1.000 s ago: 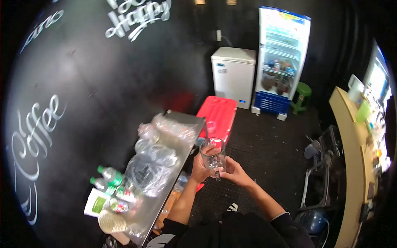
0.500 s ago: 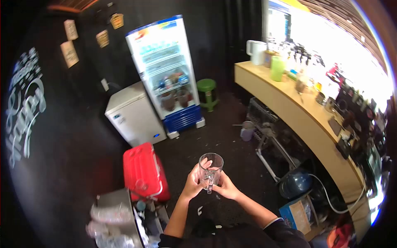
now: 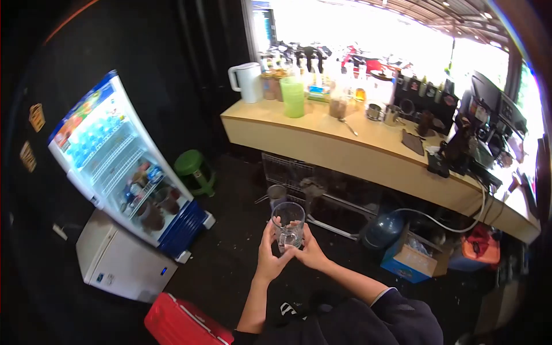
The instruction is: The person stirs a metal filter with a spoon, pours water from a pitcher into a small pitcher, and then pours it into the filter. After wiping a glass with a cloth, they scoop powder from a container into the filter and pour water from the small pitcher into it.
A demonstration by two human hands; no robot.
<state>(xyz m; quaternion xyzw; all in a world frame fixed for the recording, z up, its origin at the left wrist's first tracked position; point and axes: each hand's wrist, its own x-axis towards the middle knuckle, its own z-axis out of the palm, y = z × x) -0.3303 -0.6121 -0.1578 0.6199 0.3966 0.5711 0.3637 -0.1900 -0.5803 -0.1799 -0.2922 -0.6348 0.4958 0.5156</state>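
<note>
A clear glass mug [image 3: 288, 217] is held upright in front of my body, gripped from both sides. My left hand [image 3: 270, 253] wraps its left side, and my right hand [image 3: 310, 250] is closed on the right side. The mug's handle faces me, near my thumbs. Nothing shows inside the glass. Beyond the mug, lower than the counter, stands a small pail-like container [image 3: 276, 194].
A wooden counter [image 3: 253, 125] carries a white kettle [image 3: 249, 83], a green pitcher [image 3: 292, 98], jars and metal cups. To the left stand a lit drinks fridge [image 3: 172, 230], a white freezer [image 3: 123, 267], a green stool [image 3: 192, 167] and a red cooler [image 3: 178, 322]. A blue gas cylinder [image 3: 380, 231] sits under the counter.
My view has swung right, so the counter now lies ahead and the fridge and cooler have shifted left. Both hands still hold the glass mug.
</note>
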